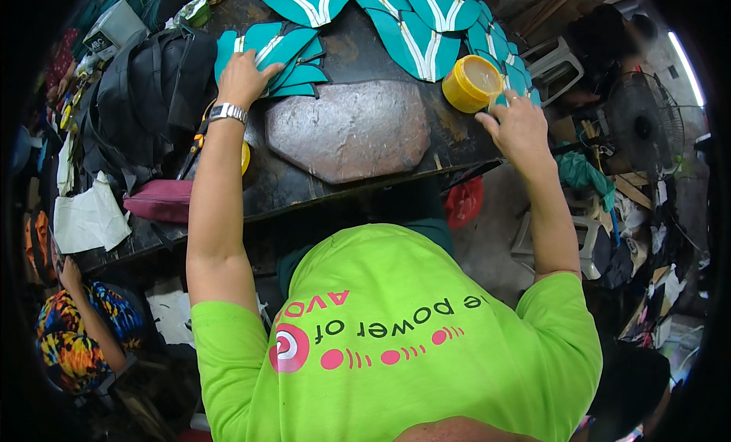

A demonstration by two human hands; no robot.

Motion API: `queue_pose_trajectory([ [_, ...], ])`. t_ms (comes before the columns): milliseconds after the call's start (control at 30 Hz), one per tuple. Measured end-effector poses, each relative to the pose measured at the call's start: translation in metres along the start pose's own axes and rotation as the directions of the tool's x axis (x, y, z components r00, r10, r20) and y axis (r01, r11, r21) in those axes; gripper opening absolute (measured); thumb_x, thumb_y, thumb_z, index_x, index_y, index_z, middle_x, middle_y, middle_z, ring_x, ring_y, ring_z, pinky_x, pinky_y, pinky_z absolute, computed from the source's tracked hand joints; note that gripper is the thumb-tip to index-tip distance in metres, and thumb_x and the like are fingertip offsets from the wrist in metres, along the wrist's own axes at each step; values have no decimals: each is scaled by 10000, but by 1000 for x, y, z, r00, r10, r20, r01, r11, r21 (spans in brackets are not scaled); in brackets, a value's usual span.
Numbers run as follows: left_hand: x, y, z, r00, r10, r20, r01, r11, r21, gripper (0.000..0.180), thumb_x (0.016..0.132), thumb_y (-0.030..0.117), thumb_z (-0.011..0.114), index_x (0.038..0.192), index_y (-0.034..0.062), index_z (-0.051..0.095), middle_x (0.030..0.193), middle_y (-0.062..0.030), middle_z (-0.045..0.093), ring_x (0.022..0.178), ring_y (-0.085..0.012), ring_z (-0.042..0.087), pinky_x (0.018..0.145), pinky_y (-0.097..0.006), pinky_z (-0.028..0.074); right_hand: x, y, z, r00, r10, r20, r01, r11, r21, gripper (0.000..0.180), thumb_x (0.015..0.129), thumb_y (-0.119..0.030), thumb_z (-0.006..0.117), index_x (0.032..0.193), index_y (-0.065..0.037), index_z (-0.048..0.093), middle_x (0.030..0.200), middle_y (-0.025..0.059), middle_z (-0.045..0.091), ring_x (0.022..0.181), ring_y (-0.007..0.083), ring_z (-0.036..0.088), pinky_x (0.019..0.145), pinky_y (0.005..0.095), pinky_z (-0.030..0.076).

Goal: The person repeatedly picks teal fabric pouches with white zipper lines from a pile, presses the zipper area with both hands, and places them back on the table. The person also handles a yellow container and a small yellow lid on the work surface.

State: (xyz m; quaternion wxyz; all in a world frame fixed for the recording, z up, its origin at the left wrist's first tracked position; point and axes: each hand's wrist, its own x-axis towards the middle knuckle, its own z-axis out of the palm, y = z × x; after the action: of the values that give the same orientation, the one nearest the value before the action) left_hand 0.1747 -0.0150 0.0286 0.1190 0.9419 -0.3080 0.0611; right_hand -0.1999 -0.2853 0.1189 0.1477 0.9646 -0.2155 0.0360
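My left hand (242, 78) lies with fingers stretched over a small stack of teal cut pieces (285, 50), which carry white strips and look like shoe uppers. Its wrist wears a metal watch (228, 112). Beside a yellow tub (472, 84) of pale, glue-like stuff is my right hand (521, 128), thumb and fingers apart. Its fingertips reach the edge of the overlapping teal pieces (495, 46) on the right; whether they touch them is hard to make out. Between my arms a flat, worn stone-like slab (350, 130) rests on the dark table (354, 50).
On the left are a black backpack (145, 99), a maroon pouch (160, 201) and white paper (91, 217). Yellow-handled scissors (196, 145) lie by my left forearm. At right stand a fan (646, 122) and plastic chairs (560, 65). A person (84, 328) in patterned clothing is at lower left.
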Motion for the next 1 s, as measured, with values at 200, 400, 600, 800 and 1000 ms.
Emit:
queue_pose_trajectory([
  [200, 5, -3, -7, 988, 157, 10, -157, 983, 98, 628, 874, 597, 675, 1050, -6, 671, 995, -233, 704, 950, -397, 688, 854, -479, 555, -1, -24, -27, 999, -34, -7, 34, 884, 466, 356, 929, -411, 666, 1042, -80, 734, 960, 142, 698, 869, 334, 677, 727, 431, 526],
  [400, -1, 4, -1, 977, 212, -6, -208, 961, 180, 548, 962, 506, 587, 1183, 6, 629, 944, -261, 697, 931, -427, 684, 834, -497, 548, 5, -40, -10, 981, -84, 173, -8, 881, 473, 375, 937, -424, 647, 965, -54, 698, 897, 175, 704, 856, 386, 673, 742, 478, 519],
  [600, -3, 15, -30, 963, 269, -20, -268, 962, 50, 332, 937, 191, 587, 1246, 68, 583, 939, -260, 700, 853, -449, 684, 764, -524, 561, -10, -31, -16, 995, -60, 78, -4, 762, 647, 312, 961, -323, 662, 1086, -41, 708, 922, 140, 718, 813, 279, 678, 719, 369, 512],
  [800, -88, 41, -65, 784, 480, -394, -601, 746, -286, 392, 836, -95, 566, 1186, 60, 653, 1063, -175, 707, 934, -382, 698, 840, -454, 558, -19, -27, -4, 997, 56, -53, 36, 276, 960, 340, 1053, -301, 549, 1157, -28, 724, 1088, 47, 715, 892, 150, 649, 739, 260, 468],
  [1000, -165, 55, -39, 765, 635, -108, -589, 621, -517, 313, 749, -116, 624, 1012, 52, 645, 1153, -119, 680, 1111, -321, 645, 897, -406, 545, 1, -48, 34, 976, -37, -212, 215, 64, 975, 543, 1100, -430, 358, 1164, -53, 743, 1351, 91, 594, 1291, 217, 477, 1083, 361, 344],
])
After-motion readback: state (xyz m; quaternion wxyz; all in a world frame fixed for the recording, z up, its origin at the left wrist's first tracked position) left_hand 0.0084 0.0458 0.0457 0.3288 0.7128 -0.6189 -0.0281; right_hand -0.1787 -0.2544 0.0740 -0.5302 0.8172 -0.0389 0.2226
